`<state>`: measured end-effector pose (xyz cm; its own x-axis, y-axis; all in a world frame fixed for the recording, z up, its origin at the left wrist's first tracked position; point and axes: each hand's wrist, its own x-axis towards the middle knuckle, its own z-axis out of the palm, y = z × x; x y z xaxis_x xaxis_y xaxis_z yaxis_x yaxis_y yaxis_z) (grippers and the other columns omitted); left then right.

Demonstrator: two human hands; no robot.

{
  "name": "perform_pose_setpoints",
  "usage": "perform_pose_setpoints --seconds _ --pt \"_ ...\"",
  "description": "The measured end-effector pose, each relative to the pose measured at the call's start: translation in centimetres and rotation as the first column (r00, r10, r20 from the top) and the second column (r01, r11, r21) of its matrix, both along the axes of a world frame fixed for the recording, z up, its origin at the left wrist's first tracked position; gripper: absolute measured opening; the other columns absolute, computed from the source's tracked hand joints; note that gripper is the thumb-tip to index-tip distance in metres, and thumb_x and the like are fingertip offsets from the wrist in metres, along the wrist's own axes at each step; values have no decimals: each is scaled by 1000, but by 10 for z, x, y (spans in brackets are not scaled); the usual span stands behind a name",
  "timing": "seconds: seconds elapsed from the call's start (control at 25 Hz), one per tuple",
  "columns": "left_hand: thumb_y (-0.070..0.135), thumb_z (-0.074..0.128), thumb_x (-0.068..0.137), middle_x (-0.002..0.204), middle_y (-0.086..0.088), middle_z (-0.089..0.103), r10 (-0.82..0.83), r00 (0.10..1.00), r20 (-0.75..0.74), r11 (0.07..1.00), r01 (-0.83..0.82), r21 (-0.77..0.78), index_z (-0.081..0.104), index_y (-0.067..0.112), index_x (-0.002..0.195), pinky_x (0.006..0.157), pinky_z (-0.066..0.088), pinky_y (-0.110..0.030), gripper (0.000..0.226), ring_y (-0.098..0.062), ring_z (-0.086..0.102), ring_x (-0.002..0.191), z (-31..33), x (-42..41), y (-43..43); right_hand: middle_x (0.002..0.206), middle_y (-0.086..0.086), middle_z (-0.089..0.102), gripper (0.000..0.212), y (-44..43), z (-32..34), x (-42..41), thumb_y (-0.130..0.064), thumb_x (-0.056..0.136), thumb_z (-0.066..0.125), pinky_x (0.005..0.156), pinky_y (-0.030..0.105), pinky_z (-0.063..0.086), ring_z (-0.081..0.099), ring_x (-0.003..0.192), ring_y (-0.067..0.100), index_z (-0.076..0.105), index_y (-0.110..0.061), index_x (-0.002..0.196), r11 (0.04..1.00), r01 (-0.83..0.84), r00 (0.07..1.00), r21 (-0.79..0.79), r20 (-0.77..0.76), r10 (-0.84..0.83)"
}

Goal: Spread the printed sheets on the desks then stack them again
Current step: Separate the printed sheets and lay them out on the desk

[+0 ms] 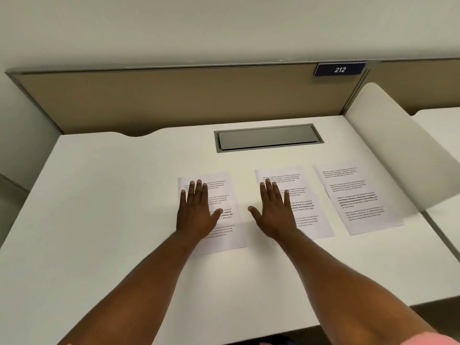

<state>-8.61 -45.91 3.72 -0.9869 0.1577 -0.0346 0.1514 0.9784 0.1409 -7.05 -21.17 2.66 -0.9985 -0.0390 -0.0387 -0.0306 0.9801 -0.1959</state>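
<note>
Three printed sheets lie side by side on the white desk. My left hand rests flat, fingers spread, on the left sheet. On the middle sheet my right hand lies flat too, covering its left half. The right sheet lies apart from both hands, slightly turned, near the desk's right side. Neither hand grips anything.
A grey cable hatch is set into the desk behind the sheets. A tan partition with a "212" sign closes the back. A white curved divider stands at the right, with another desk beyond it.
</note>
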Motion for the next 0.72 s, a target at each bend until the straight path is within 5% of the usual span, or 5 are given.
perform_pose_setpoints --seconds 0.56,0.72 --pt "71 22 91 172 -9 0 192 980 47 981 -191 -18 3 10 162 125 -7 -49 96 -25 -7 158 -7 19 169 171 4 -5 86 173 -19 -16 -62 101 33 126 48 -7 -5 158 20 0 -13 162 991 -101 992 -85 62 106" --pt "64 43 97 168 -12 20 274 943 189 956 -289 56 8 13 162 123 18 -50 90 -29 20 155 -12 22 204 171 9 4 82 199 -29 -17 -52 101 45 127 47 4 10 157 26 9 -10 161 977 -59 993 -205 87 78"
